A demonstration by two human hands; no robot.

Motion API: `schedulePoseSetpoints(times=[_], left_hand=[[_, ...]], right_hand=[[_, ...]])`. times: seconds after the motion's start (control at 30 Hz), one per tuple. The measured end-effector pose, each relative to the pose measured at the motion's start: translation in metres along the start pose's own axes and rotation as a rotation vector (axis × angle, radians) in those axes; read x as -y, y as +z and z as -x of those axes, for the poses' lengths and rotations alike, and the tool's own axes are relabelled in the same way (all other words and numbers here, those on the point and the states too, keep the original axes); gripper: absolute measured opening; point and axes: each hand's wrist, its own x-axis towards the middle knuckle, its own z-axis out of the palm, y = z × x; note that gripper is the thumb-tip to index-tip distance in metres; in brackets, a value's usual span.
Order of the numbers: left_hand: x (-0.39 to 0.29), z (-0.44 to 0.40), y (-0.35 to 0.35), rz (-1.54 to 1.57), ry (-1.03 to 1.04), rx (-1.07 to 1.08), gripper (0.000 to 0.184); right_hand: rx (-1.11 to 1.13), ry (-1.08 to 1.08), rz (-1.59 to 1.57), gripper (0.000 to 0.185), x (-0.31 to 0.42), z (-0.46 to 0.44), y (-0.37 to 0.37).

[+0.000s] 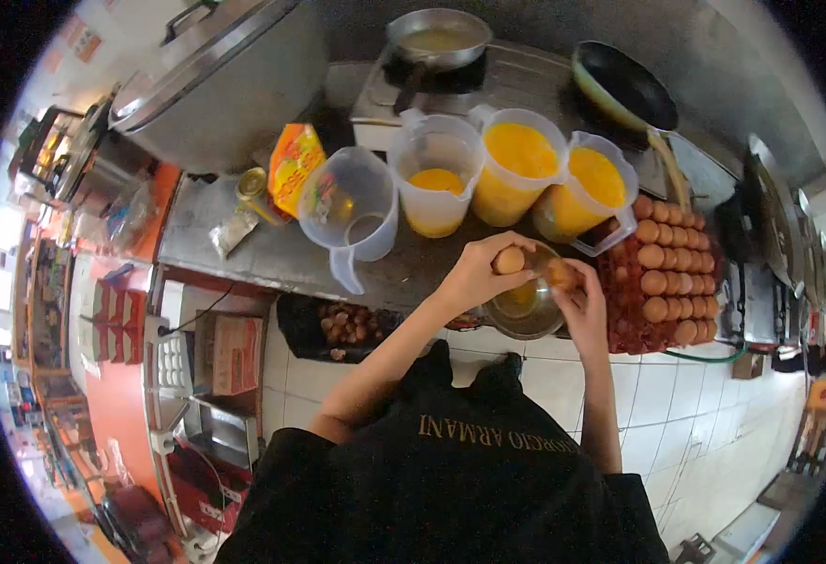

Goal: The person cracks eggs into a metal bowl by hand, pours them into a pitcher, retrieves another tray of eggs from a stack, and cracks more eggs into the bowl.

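My left hand (484, 271) is closed around a brown egg (509, 260) at the near side of the counter. My right hand (582, 305) pinches another brown egg (563, 274); it is blurred, and whether its shell is whole or cracked I cannot tell. Both hands are over a metal bowl (518, 325) with some yellow egg in it, and they partly hide its rim. To the right, a red egg tray (625, 315) carries rows of brown eggs (678, 282).
Behind the bowl stand plastic pitchers: one nearly empty (375, 202), one partly filled (413, 202), two full of yellow liquid (523, 150) (596, 179). A stove (526, 80) holds a saucepan (439, 39) and a frying pan (624, 85). Below left, a black bin (302, 340) contains eggshells (349, 324).
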Motion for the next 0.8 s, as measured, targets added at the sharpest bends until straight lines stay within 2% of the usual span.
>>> schedulePoseSetpoints(times=[0.07, 0.1, 0.13, 0.17, 0.27, 0.33, 0.4, 0.47, 0.5, 0.53, 0.6, 0.67, 0.7, 0.73, 0.77, 0.8], left_hand=[[-0.009, 0.014, -0.019, -0.017, -0.054, -0.083, 0.030], [-0.019, 0.024, -0.033, -0.025, -0.090, -0.101, 0.031], [-0.030, 0.034, -0.046, -0.031, -0.123, -0.114, 0.031], [-0.043, 0.044, -0.057, 0.032, -0.205, -0.132, 0.031], [-0.072, 0.070, -0.083, 0.032, -0.282, -0.194, 0.032], [-0.075, 0.082, -0.091, 0.001, -0.267, -0.238, 0.033], [-0.078, 0.089, -0.094, -0.022, -0.236, -0.267, 0.033], [-0.076, 0.091, -0.090, -0.018, -0.242, -0.337, 0.034], [-0.072, 0.093, -0.087, 0.036, -0.305, -0.336, 0.035], [-0.067, 0.094, -0.084, 0.018, -0.355, -0.319, 0.036], [-0.060, 0.094, -0.076, 0.060, -0.475, -0.230, 0.038], [-0.041, 0.094, -0.067, 0.062, -0.426, -0.119, 0.041], [-0.032, 0.094, -0.063, 0.032, -0.395, -0.063, 0.045], [-0.027, 0.092, -0.056, 0.040, -0.384, -0.046, 0.045], [-0.023, 0.090, -0.052, 0.068, -0.409, 0.005, 0.050], [-0.019, 0.087, -0.048, 0.093, -0.433, 0.056, 0.055]], right_hand=[[-0.026, 0.255, -0.558, 0.043, -0.006, 0.007, 0.009], [0.026, 0.352, -0.671, 0.046, 0.002, 0.010, 0.016], [0.053, 0.359, -0.680, 0.046, 0.005, 0.012, 0.027], [0.222, 0.374, -0.632, 0.045, 0.008, 0.015, 0.039], [0.651, 0.415, -0.556, 0.043, 0.011, 0.014, 0.094], [0.863, 0.517, -0.737, 0.057, -0.025, 0.012, 0.159], [0.885, 0.319, -0.587, 0.068, -0.074, 0.019, 0.224], [0.702, 0.283, -0.598, 0.074, -0.078, 0.034, 0.239], [0.773, 0.250, -0.502, 0.072, -0.075, 0.034, 0.228], [0.708, 0.134, -0.549, 0.063, -0.073, 0.043, 0.211], [0.757, 0.120, -0.098, 0.038, -0.001, 0.032, 0.128], [0.419, 0.011, 0.036, 0.025, -0.002, 0.034, 0.065], [0.157, 0.048, 0.066, 0.022, 0.014, 0.035, 0.031], [-0.170, -0.049, 0.297, 0.023, 0.010, 0.033, 0.003], [-0.309, 0.012, 0.581, 0.028, 0.020, 0.032, -0.032], [-0.495, -0.099, 0.880, 0.034, 0.003, 0.033, -0.061]])
